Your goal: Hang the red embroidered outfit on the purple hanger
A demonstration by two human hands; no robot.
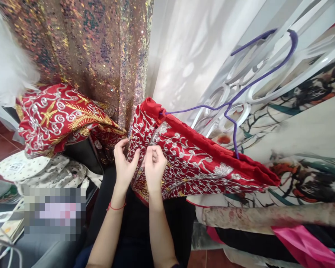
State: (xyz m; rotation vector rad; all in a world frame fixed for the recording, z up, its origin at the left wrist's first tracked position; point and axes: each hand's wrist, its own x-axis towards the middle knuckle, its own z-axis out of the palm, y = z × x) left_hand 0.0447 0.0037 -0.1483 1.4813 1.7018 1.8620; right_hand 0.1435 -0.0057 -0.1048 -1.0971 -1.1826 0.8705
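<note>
A red garment [195, 156] with silver and gold embroidery hangs on a purple hanger [240, 93] hooked on a white metal grille [268, 70]. My left hand [124, 163], with a red thread round the wrist, pinches the garment's front edge. My right hand [154, 167] is curled closed on the same edge, just beside the left. Both hands meet at the garment's opening. Another part of the red embroidered fabric [58, 119] lies draped to the left over a dark object.
A sequined curtain [95, 48] hangs behind, with a white sheer curtain [195, 44] beside it. Printed floral cloth [304, 149] and a pink fabric [304, 242] lie at the right. White patterned cloth [44, 171] and cables [2, 238] sit at the lower left.
</note>
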